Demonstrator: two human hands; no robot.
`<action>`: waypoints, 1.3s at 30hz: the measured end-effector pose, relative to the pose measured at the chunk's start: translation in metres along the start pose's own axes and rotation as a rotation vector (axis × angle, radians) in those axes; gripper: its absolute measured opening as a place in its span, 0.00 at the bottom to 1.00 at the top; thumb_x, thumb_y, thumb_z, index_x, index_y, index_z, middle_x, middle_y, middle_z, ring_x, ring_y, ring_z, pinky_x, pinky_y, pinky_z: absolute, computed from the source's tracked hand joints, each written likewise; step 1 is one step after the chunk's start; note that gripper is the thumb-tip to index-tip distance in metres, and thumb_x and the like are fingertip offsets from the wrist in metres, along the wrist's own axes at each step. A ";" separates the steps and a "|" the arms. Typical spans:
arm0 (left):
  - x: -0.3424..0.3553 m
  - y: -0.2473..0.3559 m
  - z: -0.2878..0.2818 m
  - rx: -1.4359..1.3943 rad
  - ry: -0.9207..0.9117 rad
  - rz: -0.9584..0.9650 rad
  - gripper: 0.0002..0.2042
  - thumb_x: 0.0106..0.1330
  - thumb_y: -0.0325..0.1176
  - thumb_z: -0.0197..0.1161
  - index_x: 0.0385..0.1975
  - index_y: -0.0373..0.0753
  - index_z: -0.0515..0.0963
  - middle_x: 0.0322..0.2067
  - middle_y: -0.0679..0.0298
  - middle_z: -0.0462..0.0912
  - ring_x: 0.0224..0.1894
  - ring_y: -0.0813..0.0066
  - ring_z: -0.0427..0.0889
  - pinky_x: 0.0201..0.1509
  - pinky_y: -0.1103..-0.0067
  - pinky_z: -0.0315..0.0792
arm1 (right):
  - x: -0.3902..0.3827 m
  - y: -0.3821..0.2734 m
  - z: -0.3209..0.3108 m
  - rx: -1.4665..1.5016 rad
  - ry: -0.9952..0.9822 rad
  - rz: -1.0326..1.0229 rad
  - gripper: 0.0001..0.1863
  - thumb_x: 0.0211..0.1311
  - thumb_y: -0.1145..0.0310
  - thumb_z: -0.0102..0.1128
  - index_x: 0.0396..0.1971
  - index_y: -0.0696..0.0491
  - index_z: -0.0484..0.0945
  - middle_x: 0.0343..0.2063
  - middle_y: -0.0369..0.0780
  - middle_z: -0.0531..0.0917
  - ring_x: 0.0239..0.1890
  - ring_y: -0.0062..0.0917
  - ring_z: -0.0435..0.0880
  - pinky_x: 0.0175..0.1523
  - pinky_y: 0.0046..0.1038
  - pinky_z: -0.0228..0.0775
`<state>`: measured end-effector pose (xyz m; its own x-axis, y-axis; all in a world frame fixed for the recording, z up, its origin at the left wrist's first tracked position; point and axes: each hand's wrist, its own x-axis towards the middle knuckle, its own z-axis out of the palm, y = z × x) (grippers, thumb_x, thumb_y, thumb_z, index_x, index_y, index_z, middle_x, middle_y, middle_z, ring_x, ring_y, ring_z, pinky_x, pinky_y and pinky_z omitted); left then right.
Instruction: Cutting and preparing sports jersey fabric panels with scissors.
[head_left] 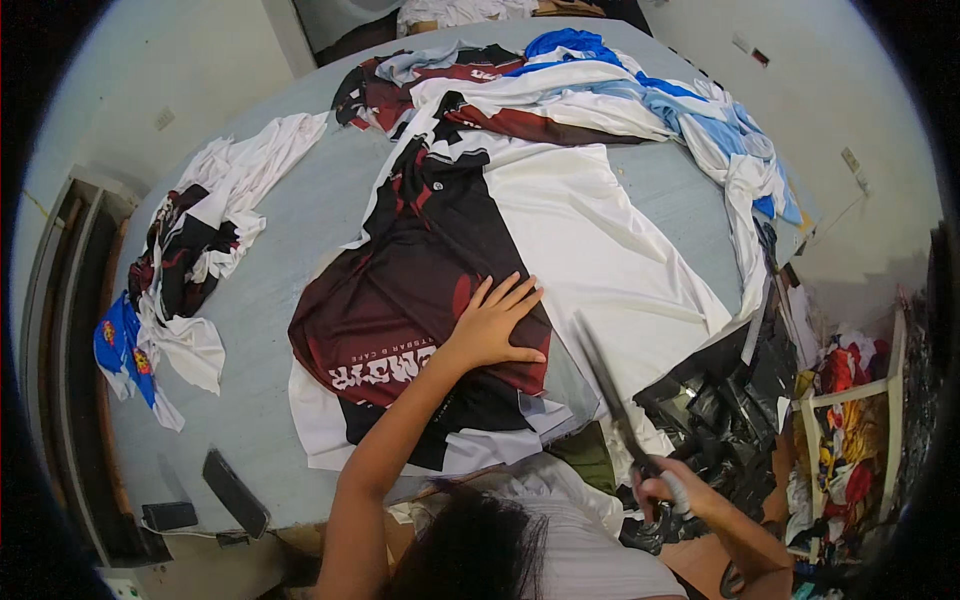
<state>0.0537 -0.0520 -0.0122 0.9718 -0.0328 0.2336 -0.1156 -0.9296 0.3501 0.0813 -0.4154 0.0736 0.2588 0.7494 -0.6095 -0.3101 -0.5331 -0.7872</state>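
Your left hand (495, 325) lies flat and spread on the dark red and black printed fabric (400, 270), at the middle of the surface (265, 300), beside white fabric (610, 250). Your right hand (682, 490) is wrapped around the handles of long scissors (612, 396), blades pointing away from you.

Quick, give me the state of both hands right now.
Left hand: open, fingers spread on the dark red and black fabric.
Right hand: closed, holding the scissors by the handles.
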 end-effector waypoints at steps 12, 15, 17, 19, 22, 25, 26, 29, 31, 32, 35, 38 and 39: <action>-0.006 -0.001 0.004 0.029 0.116 -0.085 0.56 0.36 0.71 0.58 0.60 0.29 0.56 0.62 0.53 0.56 0.66 0.61 0.52 0.67 0.61 0.41 | 0.048 -0.030 0.026 -0.383 0.095 0.236 0.30 0.57 0.43 0.53 0.36 0.61 0.70 0.17 0.39 0.75 0.20 0.21 0.75 0.26 0.24 0.66; -0.008 0.001 0.004 0.054 0.118 -0.155 0.58 0.35 0.72 0.58 0.60 0.27 0.55 0.63 0.50 0.54 0.67 0.61 0.49 0.67 0.59 0.38 | 0.057 -0.035 0.029 -0.464 0.103 0.226 0.32 0.58 0.42 0.51 0.37 0.63 0.70 0.18 0.42 0.76 0.21 0.24 0.76 0.28 0.26 0.67; -0.008 0.001 0.004 0.041 0.116 -0.171 0.59 0.34 0.73 0.58 0.60 0.26 0.54 0.63 0.48 0.53 0.67 0.60 0.47 0.67 0.57 0.36 | 0.063 -0.036 0.030 -0.504 0.116 0.223 0.32 0.58 0.43 0.51 0.37 0.64 0.71 0.19 0.45 0.77 0.21 0.26 0.76 0.29 0.28 0.67; -0.008 0.001 0.004 0.046 0.095 -0.182 0.60 0.35 0.73 0.58 0.60 0.26 0.52 0.63 0.48 0.51 0.68 0.59 0.46 0.67 0.57 0.36 | 0.069 -0.035 0.030 -0.580 0.165 0.184 0.24 0.61 0.48 0.52 0.32 0.59 0.70 0.13 0.36 0.74 0.16 0.19 0.75 0.21 0.22 0.65; -0.008 0.001 0.004 0.043 0.062 -0.189 0.60 0.35 0.73 0.58 0.61 0.26 0.50 0.64 0.47 0.49 0.68 0.58 0.45 0.67 0.57 0.35 | 0.072 -0.031 0.030 -0.530 0.169 0.124 0.30 0.58 0.45 0.53 0.34 0.64 0.71 0.20 0.51 0.77 0.23 0.35 0.76 0.30 0.32 0.66; -0.008 0.000 0.004 0.040 0.065 -0.188 0.60 0.35 0.73 0.58 0.61 0.26 0.50 0.64 0.47 0.49 0.68 0.58 0.45 0.67 0.56 0.34 | 0.071 -0.028 0.027 -0.556 0.183 0.123 0.29 0.58 0.47 0.53 0.32 0.64 0.72 0.19 0.50 0.76 0.23 0.34 0.76 0.30 0.32 0.66; -0.008 0.000 0.005 0.032 0.053 -0.186 0.61 0.35 0.73 0.58 0.61 0.26 0.50 0.64 0.46 0.49 0.68 0.58 0.45 0.67 0.56 0.34 | 0.071 -0.027 0.027 -0.572 0.183 0.092 0.29 0.58 0.47 0.53 0.32 0.64 0.72 0.19 0.50 0.76 0.23 0.34 0.76 0.30 0.32 0.66; -0.008 0.000 0.005 0.040 0.065 -0.182 0.61 0.35 0.74 0.57 0.61 0.26 0.50 0.64 0.46 0.49 0.68 0.58 0.45 0.67 0.55 0.33 | 0.071 -0.027 0.027 -0.654 0.192 0.072 0.28 0.58 0.47 0.53 0.30 0.64 0.72 0.17 0.49 0.76 0.21 0.33 0.77 0.29 0.31 0.66; -0.009 0.000 0.005 0.039 0.065 -0.182 0.61 0.35 0.74 0.57 0.61 0.26 0.50 0.64 0.46 0.49 0.68 0.57 0.45 0.67 0.55 0.33 | 0.072 -0.029 0.028 -0.641 0.204 0.168 0.29 0.58 0.46 0.54 0.28 0.64 0.71 0.15 0.47 0.75 0.19 0.32 0.76 0.26 0.31 0.66; -0.009 -0.001 0.005 0.040 0.064 -0.182 0.61 0.34 0.74 0.57 0.61 0.26 0.50 0.64 0.46 0.49 0.68 0.57 0.45 0.67 0.55 0.33 | 0.072 -0.031 0.029 -0.623 0.191 0.084 0.29 0.58 0.46 0.54 0.28 0.64 0.71 0.15 0.47 0.75 0.19 0.32 0.76 0.26 0.31 0.66; -0.010 -0.001 0.006 0.035 0.068 -0.178 0.62 0.34 0.74 0.57 0.61 0.25 0.50 0.63 0.45 0.49 0.68 0.57 0.44 0.67 0.55 0.33 | 0.069 -0.040 0.027 -0.565 0.182 0.159 0.30 0.58 0.45 0.53 0.25 0.64 0.70 0.14 0.47 0.74 0.18 0.31 0.76 0.25 0.31 0.65; -0.010 0.000 0.007 0.024 0.099 -0.187 0.62 0.32 0.74 0.57 0.60 0.24 0.51 0.63 0.46 0.50 0.68 0.60 0.44 0.67 0.56 0.33 | 0.069 -0.049 0.024 -0.571 0.168 0.219 0.31 0.58 0.44 0.52 0.24 0.64 0.70 0.14 0.47 0.74 0.20 0.33 0.78 0.27 0.32 0.67; -0.010 0.000 0.007 0.034 0.097 -0.188 0.62 0.32 0.74 0.57 0.60 0.24 0.51 0.63 0.46 0.50 0.68 0.60 0.44 0.67 0.56 0.33 | 0.072 -0.051 0.025 -0.665 0.155 0.178 0.28 0.59 0.47 0.52 0.26 0.63 0.70 0.13 0.44 0.74 0.18 0.29 0.77 0.25 0.29 0.67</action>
<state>0.0456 -0.0540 -0.0212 0.9509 0.1764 0.2543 0.0745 -0.9280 0.3651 0.0932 -0.3245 0.0727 0.3986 0.5907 -0.7016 0.2523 -0.8061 -0.5353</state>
